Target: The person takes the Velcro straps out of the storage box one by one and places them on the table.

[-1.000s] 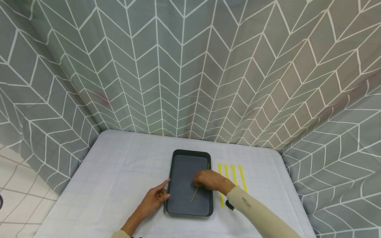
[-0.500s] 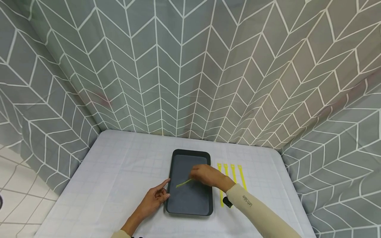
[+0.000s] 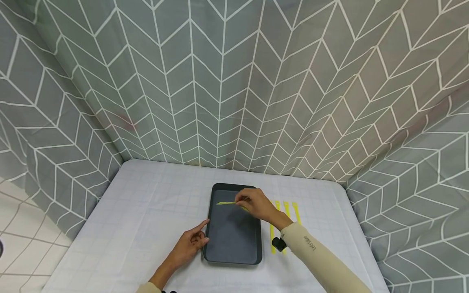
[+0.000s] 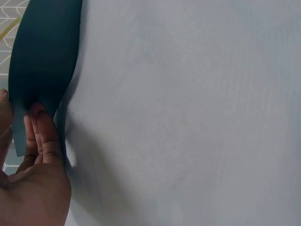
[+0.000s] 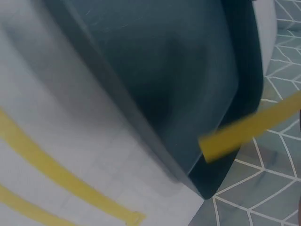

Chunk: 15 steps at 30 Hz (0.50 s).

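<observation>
In the head view my left hand is at the left side of a dark grey rectangular tray, its thumb and index fingertip on the rim. The left wrist view shows other fingers against the tray's outer wall. Over the tray's far part, my right hand pinches a yellow flat strap that sticks out leftward above the tray floor. Part of this strap crosses the tray's corner in the right wrist view. The right fingertips are mostly hidden there.
Several more yellow straps with slotted heads lie side by side on the white-covered table, right of the tray; my right forearm covers parts of them. Grey patterned curtains hang behind the table and along both sides.
My right hand has risen toward the tray's far end with the strap, which has swung from slanting down-left to nearly level. My left hand stays at the tray's left side.
</observation>
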{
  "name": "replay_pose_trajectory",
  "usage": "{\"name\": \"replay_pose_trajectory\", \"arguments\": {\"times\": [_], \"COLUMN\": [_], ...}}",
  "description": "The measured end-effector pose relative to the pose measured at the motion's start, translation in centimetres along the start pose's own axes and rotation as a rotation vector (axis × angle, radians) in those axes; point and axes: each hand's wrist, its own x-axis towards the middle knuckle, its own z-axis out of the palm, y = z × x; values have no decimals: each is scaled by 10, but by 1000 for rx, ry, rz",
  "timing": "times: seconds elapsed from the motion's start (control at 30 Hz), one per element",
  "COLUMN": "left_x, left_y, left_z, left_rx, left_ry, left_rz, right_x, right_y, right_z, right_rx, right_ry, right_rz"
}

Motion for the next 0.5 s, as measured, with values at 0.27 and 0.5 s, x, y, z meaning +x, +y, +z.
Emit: {"name": "replay_pose_trajectory", "arguments": {"times": [0.27,0.5], "left_x": [0,-1], "left_y": [1,2], "left_z": [-1,0], "left_rx": [5,12], "left_ry": [-1,-7], "left_rz": [13,-1], "right_x": [-3,-9], "right_y": [-1,0], "right_z": [-8,-13], "right_rx": [161,199], "right_ry": [130,193], "right_rz": [256,360]}}
